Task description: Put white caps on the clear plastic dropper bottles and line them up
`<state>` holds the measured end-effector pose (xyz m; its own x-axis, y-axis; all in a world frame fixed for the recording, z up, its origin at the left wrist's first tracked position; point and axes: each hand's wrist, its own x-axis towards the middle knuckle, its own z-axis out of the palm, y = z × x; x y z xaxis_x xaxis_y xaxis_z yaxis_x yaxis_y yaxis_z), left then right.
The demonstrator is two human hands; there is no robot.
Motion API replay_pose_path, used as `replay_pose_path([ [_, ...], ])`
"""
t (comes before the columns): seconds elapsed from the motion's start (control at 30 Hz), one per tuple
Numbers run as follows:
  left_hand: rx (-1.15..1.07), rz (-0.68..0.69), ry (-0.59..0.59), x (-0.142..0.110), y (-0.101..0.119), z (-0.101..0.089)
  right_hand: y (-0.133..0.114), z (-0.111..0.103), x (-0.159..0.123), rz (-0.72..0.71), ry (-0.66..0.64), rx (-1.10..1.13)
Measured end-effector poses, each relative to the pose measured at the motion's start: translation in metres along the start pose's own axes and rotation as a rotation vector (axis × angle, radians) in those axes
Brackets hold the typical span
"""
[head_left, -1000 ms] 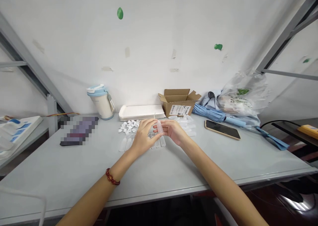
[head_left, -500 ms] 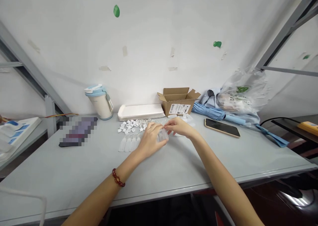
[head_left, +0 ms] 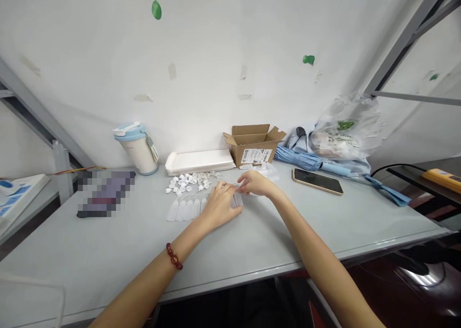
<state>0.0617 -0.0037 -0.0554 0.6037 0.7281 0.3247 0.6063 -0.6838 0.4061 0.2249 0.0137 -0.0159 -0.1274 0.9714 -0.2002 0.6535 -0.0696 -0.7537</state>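
Note:
My left hand (head_left: pixel 220 206) rests low on the grey table (head_left: pixel 108 251) with its fingers curled around a small clear plastic bottle (head_left: pixel 236 200). My right hand (head_left: pixel 256 183) meets it from the right, fingertips pinched at the bottle's upper end. To the left of my left hand lies a row of several similar clear bottles (head_left: pixel 183 208). Behind them sits a scatter of small white caps (head_left: pixel 185 181).
At the back stand a blue-lidded jug (head_left: pixel 137 148), a flat white tray (head_left: pixel 200 161) and an open cardboard box (head_left: pixel 254 144). A phone (head_left: pixel 317 181), a folded blue umbrella (head_left: pixel 313 162) and a plastic bag (head_left: pixel 345 133) lie on the right. A blurred dark object (head_left: pixel 104 193) lies on the left.
Both hands have dropped from above the table to its surface with the bottle. The view has shifted slightly to the right.

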Motion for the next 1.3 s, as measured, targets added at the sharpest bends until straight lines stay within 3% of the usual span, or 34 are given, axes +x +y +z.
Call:
replay_pose_path([
  [0.2, -0.005, -0.056, -0.029, -0.0005, 0.0008, -0.0014, -0.0024, 0.0054, 0.001, 0.046, -0.01, -0.002],
  [1.3, -0.009, -0.014, -0.03, -0.0059, -0.0064, 0.0029, 0.0033, 0.0042, 0.0035, 0.019, -0.077, 0.043],
])
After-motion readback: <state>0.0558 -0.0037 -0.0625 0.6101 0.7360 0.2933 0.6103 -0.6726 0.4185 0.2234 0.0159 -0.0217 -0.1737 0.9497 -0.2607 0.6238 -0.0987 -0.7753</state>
